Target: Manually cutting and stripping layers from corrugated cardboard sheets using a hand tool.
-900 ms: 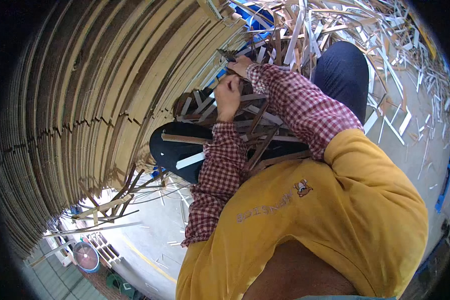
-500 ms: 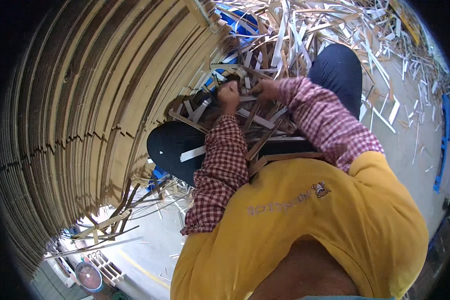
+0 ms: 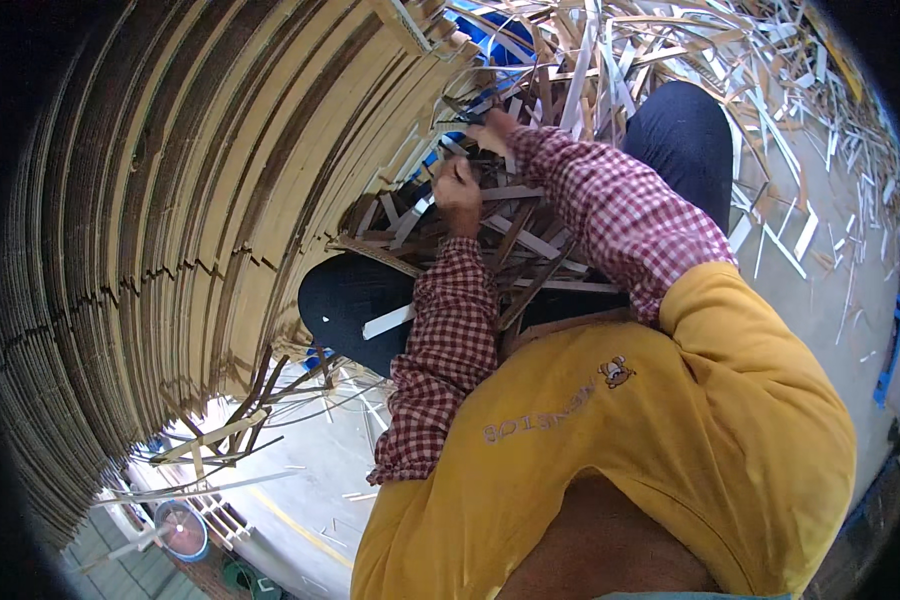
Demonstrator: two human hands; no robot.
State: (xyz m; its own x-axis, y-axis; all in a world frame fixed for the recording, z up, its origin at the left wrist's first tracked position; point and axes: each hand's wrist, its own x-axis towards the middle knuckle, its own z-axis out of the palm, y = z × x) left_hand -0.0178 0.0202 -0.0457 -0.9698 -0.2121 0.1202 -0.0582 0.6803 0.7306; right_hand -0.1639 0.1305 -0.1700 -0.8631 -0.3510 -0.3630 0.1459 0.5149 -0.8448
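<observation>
1. The person sits amid a heap of thin wooden strips [image 3: 530, 250] piled on the lap, beside a tall stack of cardboard sheets [image 3: 170, 230] at 9 o'clock; the step in hand looks like sorting or pulling strips from the tangle
2. The left hand [image 3: 458, 188] is curled closed on a strip at about 12 o'clock of the lap pile
3. The right hand [image 3: 490, 130], just beyond at 1 o'clock, has its fingers bent into the strips; exactly what it grips cannot be told
4. Judged from this, the next move calls for freeing one strip without dragging its crossed neighbours
5. More strip offcuts [image 3: 800, 170] litter the floor [image 3: 830, 320] at 2 o'clock
</observation>
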